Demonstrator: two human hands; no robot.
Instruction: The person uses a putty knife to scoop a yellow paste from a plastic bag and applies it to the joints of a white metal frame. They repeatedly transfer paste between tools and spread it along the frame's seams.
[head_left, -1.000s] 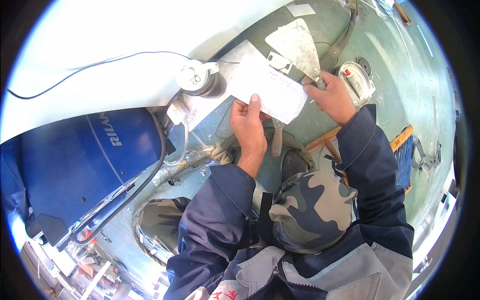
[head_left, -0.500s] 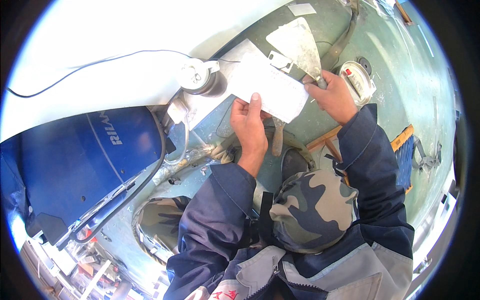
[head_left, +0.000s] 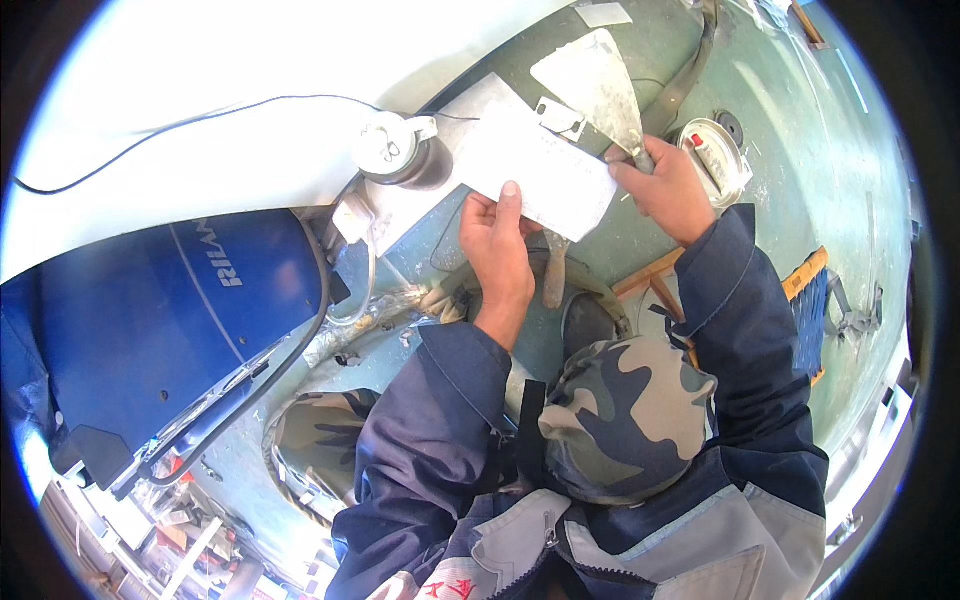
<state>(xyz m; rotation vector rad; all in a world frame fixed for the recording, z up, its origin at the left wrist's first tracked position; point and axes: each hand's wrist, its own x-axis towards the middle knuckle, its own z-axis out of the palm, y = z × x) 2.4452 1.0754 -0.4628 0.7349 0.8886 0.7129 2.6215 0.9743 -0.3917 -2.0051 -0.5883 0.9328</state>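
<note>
My left hand (head_left: 497, 240) is closed on a white rectangular sheet (head_left: 545, 175), its thumb lying flat on top. Faint marks show on the sheet's surface. From under its lower edge sticks a worn handle (head_left: 555, 278); I cannot tell what it belongs to. My right hand (head_left: 670, 190) grips the short handle of a putty knife (head_left: 597, 85) at the sheet's right end. The knife's broad, whitish-smeared blade points away from me. A small white slotted plate (head_left: 560, 118) shows between blade and sheet.
Left of the sheet, a lidded jar (head_left: 388, 150) stands on a pale board (head_left: 415, 215). A blue machine (head_left: 180, 330) fills the left, beneath a large white curved panel (head_left: 200, 100) with a black cable. Right lies an open round tin (head_left: 718, 165); farther right, a wooden-framed stool (head_left: 805, 290).
</note>
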